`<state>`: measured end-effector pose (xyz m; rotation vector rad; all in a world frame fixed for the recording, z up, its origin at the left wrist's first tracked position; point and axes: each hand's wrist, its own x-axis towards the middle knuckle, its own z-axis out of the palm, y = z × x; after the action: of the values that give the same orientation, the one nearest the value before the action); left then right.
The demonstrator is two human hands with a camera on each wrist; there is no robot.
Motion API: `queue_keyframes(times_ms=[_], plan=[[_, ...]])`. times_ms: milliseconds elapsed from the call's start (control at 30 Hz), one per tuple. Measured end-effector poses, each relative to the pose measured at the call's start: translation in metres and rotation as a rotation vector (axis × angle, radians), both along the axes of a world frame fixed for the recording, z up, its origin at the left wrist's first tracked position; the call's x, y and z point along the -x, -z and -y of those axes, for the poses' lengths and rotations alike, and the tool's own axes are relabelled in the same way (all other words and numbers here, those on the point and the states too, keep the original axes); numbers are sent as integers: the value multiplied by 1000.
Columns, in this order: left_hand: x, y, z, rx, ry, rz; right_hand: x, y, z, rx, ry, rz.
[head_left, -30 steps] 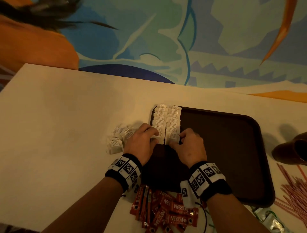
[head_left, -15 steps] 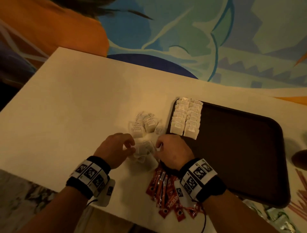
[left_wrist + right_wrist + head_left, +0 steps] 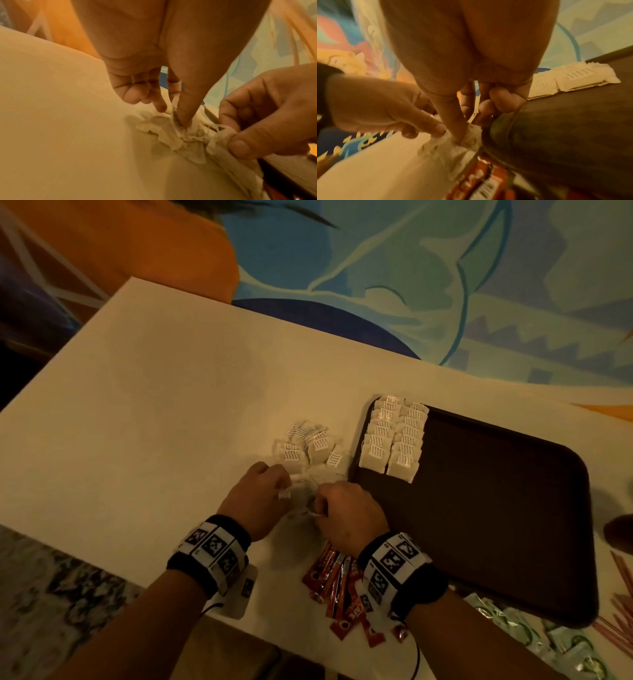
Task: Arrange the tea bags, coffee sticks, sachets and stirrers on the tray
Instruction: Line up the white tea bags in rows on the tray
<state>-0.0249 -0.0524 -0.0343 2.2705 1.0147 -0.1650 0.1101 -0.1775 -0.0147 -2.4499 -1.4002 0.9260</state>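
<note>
A dark brown tray lies on the table, with two neat rows of tea bags at its left end. Just left of the tray, both hands work on a tangled clump of tea bags. My left hand pinches one side of the clump between thumb and fingers. My right hand pinches the other side by its strings. More loose tea bags lie just beyond the hands.
Red coffee sticks lie at the table's near edge, partly under my right wrist. Green sachets sit below the tray's near right corner, with pink stirrers and a dark cup at the right edge. The left of the table is bare.
Both hands left the tea bag rows on the tray and moved left to the loose pile. They now pinch a tangled clump between them.
</note>
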Motion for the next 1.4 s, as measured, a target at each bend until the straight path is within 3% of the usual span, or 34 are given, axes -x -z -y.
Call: queue_keyframes(times_ms=[267,500,667,833,1100,1400], plan=[[12,-19,-8,57,-78,108,-27,-8,10,-215,278,-335],[-10,-41,5,190,-65,333,-64,-27,37,-425,482,-550],[-41,-41,18,171,72,332,-92,-23,73,-316,487,-482],[-78,-29,37,184,164,238,-105,-11,97,-183,476,-262],[-125,-7,46,115,226,158,-127,14,93,-196,561,-124],[-146,-1,32,7,209,219,-137,23,72,-220,643,-152]])
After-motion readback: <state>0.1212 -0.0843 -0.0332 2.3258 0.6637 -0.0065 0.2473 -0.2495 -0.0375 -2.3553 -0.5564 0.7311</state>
